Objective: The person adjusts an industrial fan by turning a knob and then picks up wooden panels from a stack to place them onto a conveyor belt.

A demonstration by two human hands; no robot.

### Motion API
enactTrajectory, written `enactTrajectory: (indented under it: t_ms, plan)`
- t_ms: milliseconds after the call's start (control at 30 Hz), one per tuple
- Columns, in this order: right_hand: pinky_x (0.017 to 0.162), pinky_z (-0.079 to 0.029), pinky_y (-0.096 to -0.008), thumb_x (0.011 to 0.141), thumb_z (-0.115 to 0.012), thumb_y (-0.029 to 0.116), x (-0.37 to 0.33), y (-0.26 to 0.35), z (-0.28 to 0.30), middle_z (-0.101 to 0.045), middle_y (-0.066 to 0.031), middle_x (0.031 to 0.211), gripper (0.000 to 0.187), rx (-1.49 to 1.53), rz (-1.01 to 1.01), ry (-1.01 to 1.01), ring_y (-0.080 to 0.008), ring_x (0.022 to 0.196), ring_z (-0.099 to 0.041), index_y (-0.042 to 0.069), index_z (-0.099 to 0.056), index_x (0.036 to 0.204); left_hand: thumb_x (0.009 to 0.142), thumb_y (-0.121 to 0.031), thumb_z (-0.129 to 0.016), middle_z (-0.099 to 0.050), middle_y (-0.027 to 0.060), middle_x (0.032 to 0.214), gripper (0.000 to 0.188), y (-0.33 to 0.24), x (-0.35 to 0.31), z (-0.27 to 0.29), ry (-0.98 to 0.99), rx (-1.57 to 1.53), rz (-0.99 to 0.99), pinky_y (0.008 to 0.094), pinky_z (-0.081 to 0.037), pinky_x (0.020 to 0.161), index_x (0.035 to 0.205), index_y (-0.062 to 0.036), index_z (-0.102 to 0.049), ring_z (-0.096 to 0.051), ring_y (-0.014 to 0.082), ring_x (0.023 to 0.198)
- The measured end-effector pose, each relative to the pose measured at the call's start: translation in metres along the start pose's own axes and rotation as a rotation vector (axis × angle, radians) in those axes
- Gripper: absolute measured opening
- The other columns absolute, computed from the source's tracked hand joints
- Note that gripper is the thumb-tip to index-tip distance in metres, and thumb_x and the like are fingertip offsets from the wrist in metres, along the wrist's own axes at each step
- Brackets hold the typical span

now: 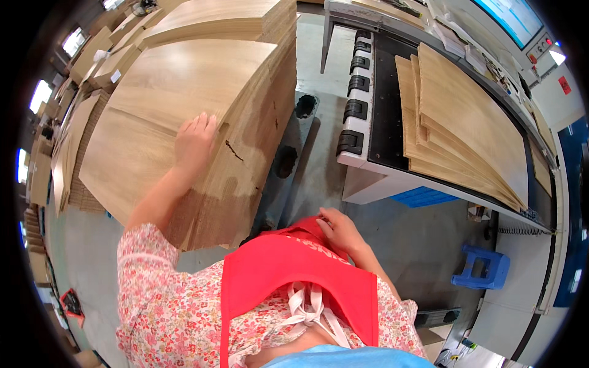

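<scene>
While a tall stack of veneer sheets [184,104] fills the upper left, its top sheet pale oak-coloured with a long grain and a darker, stained and cracked patch near the right edge, the left hand [195,142] lies flat on that top sheet, fingers extended and close together. More such stacks [67,141] stand behind and to the left. To the right, a machine table [383,116] with a black bed and a row of black clamps carries a smaller fanned pile of veneer [460,122]. Grey concrete floor [417,239] runs between them. The right hand [339,231] rests on the edge of a red apron [288,270], fingers curled loosely against the cloth. A blue plastic stool [480,267] stands on the floor at right, near a flat blue ribbed panel [423,196] under the table. A small red square sign [564,85] sits on the white wall at far right.
</scene>
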State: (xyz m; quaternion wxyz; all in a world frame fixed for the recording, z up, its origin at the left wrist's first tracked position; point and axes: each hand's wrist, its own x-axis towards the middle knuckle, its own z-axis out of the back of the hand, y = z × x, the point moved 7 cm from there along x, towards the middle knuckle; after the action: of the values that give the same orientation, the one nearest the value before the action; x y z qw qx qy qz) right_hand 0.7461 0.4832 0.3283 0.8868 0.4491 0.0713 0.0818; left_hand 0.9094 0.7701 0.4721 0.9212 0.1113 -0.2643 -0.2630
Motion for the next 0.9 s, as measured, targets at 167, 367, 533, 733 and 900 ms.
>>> enactTrajectory:
  t_ms: [167,367,533,733,900]
  plan:
    - [0.074,-0.046,-0.0411,0.088,-0.055,0.018,0.035,0.028,0.035,-0.057,-0.0176,0.094,0.022,0.049,0.279,0.152,-0.0363,0.087,-0.056,0.000,-0.055,0.101,0.073,-0.007,-0.063,-0.058,0.0195,0.116,0.042,-0.039,-0.049,0.041,-0.017,-0.076,0.025,0.0400,-0.044,0.090,0.114,0.0002,-0.055,-0.057,0.0318,0.104]
    - [0.071,-0.046,-0.0395,0.087,-0.058,0.016,0.051,0.040,0.046,-0.057,-0.0175,0.092,0.021,0.234,0.376,0.327,-0.0352,0.084,-0.057,-0.001,-0.055,0.099,0.072,-0.008,-0.067,-0.058,0.0158,0.121,0.039,-0.103,-0.077,0.088,0.011,-0.196,0.149,0.0414,-0.044,0.092,0.110,-0.0020,-0.059,-0.056,0.0323,0.111]
    - [0.083,-0.046,-0.0354,0.088,-0.055,0.009,0.071,0.056,0.084,-0.058,-0.0176,0.101,0.020,0.160,0.554,0.033,-0.0320,0.092,-0.058,-0.002,-0.055,0.104,0.074,-0.010,-0.069,-0.056,0.0165,0.124,0.043,-0.125,-0.112,0.105,0.029,-0.229,0.236,0.0435,-0.042,0.095,0.114,-0.0009,-0.057,-0.052,0.0359,0.115]
    - [0.085,-0.046,-0.0357,0.088,-0.054,0.009,0.150,0.047,0.123,-0.056,-0.0222,0.111,0.031,0.288,0.460,-0.349,-0.0333,0.100,-0.058,-0.007,-0.051,0.114,0.086,-0.024,-0.062,-0.045,0.0181,0.136,0.048,-0.124,-0.148,0.118,-0.023,-0.294,0.479,0.0435,-0.037,0.100,0.126,-0.0005,-0.049,-0.043,0.0359,0.125]
    - [0.080,-0.048,-0.0309,0.096,-0.045,0.021,0.199,0.040,0.091,-0.056,-0.0093,0.120,0.042,0.834,0.011,-0.003,-0.0174,0.097,-0.057,-0.001,-0.038,0.131,0.096,-0.035,-0.046,-0.042,0.0166,0.137,0.049,-0.094,-0.185,0.095,-0.273,-0.615,0.962,0.0378,-0.038,0.099,0.128,0.0019,-0.045,-0.044,0.0286,0.124]
